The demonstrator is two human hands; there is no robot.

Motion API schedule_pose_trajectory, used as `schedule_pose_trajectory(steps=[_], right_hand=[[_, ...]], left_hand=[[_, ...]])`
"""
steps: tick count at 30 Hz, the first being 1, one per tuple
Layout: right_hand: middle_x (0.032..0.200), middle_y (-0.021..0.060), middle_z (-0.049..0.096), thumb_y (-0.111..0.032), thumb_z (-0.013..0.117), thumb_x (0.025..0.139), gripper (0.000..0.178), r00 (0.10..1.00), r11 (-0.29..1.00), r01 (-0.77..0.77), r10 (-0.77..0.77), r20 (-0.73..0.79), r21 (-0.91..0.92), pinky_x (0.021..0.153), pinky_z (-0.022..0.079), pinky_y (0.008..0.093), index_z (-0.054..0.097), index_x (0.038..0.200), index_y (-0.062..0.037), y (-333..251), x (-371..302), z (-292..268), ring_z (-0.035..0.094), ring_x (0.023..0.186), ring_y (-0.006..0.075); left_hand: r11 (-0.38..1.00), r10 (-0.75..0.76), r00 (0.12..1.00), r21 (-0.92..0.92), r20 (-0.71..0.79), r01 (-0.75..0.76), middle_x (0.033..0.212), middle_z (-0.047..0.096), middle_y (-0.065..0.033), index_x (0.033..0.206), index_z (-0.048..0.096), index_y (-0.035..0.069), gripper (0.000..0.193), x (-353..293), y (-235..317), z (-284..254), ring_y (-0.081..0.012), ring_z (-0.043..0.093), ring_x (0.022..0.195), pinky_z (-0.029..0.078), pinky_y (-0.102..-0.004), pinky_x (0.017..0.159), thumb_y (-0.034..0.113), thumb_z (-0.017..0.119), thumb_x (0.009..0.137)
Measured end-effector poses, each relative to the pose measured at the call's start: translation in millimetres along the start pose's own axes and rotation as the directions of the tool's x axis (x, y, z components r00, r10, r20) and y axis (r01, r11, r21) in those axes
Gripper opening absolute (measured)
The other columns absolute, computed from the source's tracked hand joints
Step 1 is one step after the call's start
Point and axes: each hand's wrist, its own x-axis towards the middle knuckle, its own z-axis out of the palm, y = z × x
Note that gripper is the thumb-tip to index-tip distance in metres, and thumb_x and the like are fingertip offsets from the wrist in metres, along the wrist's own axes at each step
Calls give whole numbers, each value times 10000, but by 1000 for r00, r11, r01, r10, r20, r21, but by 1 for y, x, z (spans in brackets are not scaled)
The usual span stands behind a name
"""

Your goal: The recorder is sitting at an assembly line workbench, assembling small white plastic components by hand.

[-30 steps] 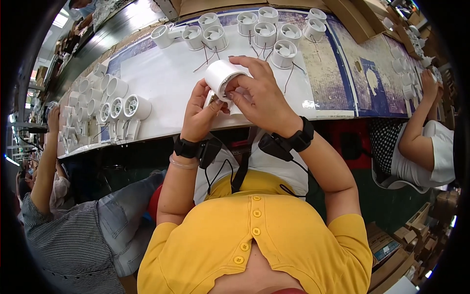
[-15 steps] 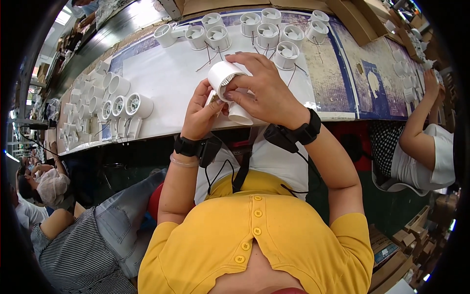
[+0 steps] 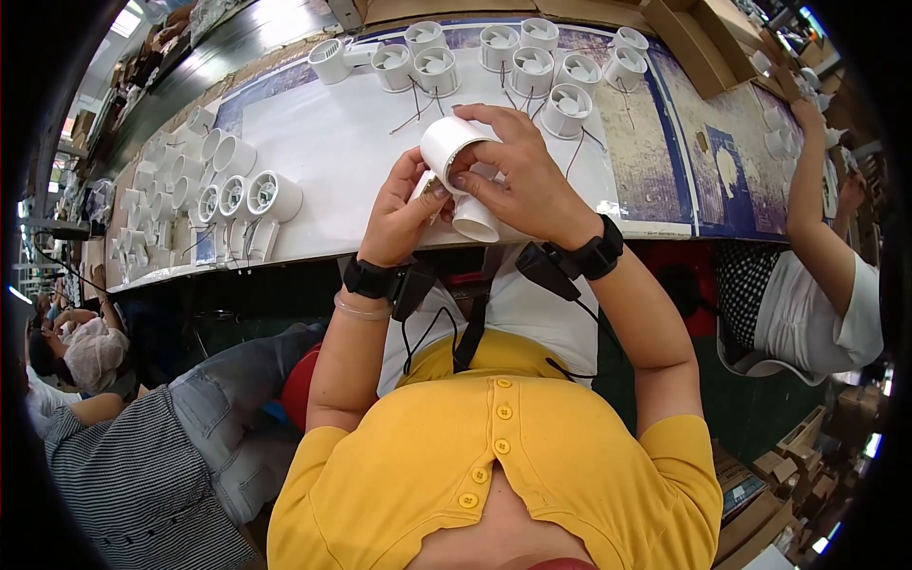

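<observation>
So the left hand (image 3: 404, 211) and right hand (image 3: 524, 179) are both grasping one white plastic housing (image 3: 454, 145) over the bench's (image 3: 332, 133) near edge, the left one gripping its lower left side and the right one wrapped around the rim. Its drum's long axis slants from upper left to lower right, open mouth toward the right palm, while a short tube (image 3: 475, 224) below points back at the wearer, though fingers hide the join so I can't swear they're one piece. Further out, similar white housings (image 3: 275, 196) sit left, with white fan units (image 3: 532, 68) along the far side.
</observation>
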Motion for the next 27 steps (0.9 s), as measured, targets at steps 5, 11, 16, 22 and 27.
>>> schedule_pose_trajectory(steps=[5, 11, 16, 22, 27], right_hand=[[1329, 97, 504, -122, 719, 747, 145, 997, 998, 69, -69, 23, -14, 1034, 322, 420, 697, 879, -67, 5, 8, -1, 429, 1228, 323], [1315, 148, 504, -127, 750, 689, 192, 985, 979, 165, -169, -27, -121, 1036, 327, 443, 688, 862, -71, -18, 3, -12, 427, 1247, 358], [1319, 155, 495, -102, 768, 663, 206, 976, 960, 189, -207, -68, -206, 1027, 346, 446, 695, 856, -91, -12, -13, -9, 425, 1247, 359], [1300, 119, 516, -94, 769, 668, 212, 982, 977, 167, -177, -62, -131, 1014, 374, 427, 709, 871, -116, -11, -8, -9, 437, 1231, 335], [1292, 109, 524, -94, 800, 644, 227, 990, 991, 124, -126, -61, -42, 1006, 379, 415, 723, 855, -124, -3, -8, -11, 436, 1233, 332]], left_hand=[[999, -19, 1000, -25, 18, 20, 1117, 538, -66, 1344, 371, 16, 485, 7, 4, -3, -116, 551, 854, 484, -252, 706, 7, 542, 890], [997, -51, 999, -60, -19, 49, 1098, 546, -47, 1318, 395, 18, 473, 6, 2, -8, -99, 548, 856, 480, -241, 704, 13, 561, 875], [999, -19, 999, 51, 50, 17, 1078, 528, -31, 1335, 362, 38, 480, -1, 2, 2, -79, 537, 846, 483, -232, 702, 37, 565, 899], [988, 7, 1000, 153, 26, -11, 1094, 516, -35, 1344, 334, 40, 456, -1, 2, 3, -77, 534, 845, 482, -229, 713, 69, 535, 936], [986, -34, 996, 165, 80, 21, 1134, 507, -47, 1347, 324, 40, 445, 3, 4, -1, -83, 536, 852, 477, -239, 739, 96, 520, 952]])
